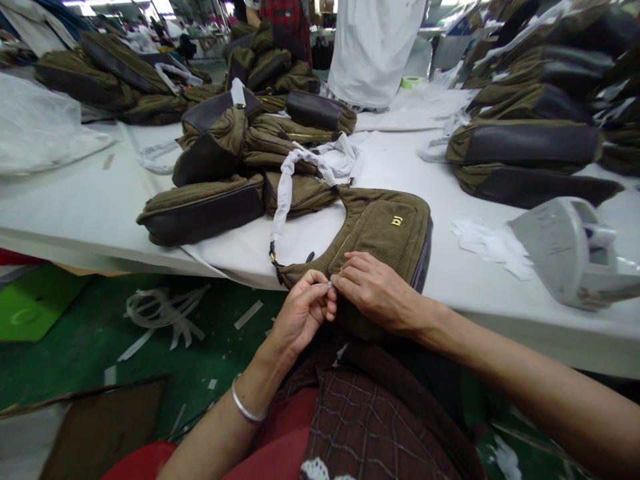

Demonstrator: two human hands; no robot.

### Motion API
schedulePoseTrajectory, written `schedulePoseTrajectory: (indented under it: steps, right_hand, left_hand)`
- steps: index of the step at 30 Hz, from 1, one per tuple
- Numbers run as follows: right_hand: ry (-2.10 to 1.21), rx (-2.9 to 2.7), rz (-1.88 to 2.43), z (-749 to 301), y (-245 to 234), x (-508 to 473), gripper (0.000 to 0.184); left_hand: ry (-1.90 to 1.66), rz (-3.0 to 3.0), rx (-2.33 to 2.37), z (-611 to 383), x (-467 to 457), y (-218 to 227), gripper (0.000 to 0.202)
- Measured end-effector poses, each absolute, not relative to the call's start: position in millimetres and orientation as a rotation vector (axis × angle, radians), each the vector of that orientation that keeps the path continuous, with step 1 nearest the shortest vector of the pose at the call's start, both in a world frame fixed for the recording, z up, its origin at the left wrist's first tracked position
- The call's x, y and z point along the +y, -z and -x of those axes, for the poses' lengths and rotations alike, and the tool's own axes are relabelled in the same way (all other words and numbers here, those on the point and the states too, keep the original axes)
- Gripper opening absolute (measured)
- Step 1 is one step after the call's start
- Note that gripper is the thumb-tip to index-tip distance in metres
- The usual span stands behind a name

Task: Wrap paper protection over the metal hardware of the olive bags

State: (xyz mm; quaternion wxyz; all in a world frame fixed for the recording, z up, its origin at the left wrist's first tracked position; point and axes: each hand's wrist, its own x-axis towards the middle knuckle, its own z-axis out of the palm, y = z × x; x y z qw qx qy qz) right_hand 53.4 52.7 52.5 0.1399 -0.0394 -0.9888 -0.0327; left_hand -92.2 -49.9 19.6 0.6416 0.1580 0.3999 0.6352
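An olive corduroy shoulder bag [385,233] with a gold emblem and dark trim lies at the table's front edge. Its strap [283,200] is wrapped in white paper and loops away to the left. My left hand [307,310] pinches a small pale piece [329,285] in front of the bag's zipper end; what exactly it is stays too small to tell. Against the bag's lower front lies my right hand [373,290], palm down, its fingers bent and their tips meeting at the same pale piece.
Several similar bags [215,200] are heaped behind and to the left, with another stack [530,143] at right. A grey tape dispenser [560,250] stands beside white paper slips [493,247]. Paper scraps [167,313] litter the green floor. A white-clothed person [375,53] stands across the table.
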Motion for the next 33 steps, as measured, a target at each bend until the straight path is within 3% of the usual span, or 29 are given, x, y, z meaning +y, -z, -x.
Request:
schedulePoseTrajectory:
  steps: [15, 28, 33]
  right_hand:
    - [0.125, -2.633, -0.094, -62.1, -39.0, 53.7, 0.033]
    - [-0.188, -2.548, 0.256, -107.3, -48.6, 56.9, 0.012]
    - [-0.030, -2.242, 0.687, -187.8, -68.1, 82.8, 0.012]
  left_hand:
    - [-1.041, -0.492, 0.997, 106.7, -52.9, -18.7, 0.038]
    - [-1.183, -0.622, 1.338, 91.3, -53.9, -5.0, 0.027]
    - [-1.193, -0.655, 1.390, 91.0, -53.4, -1.9, 0.029]
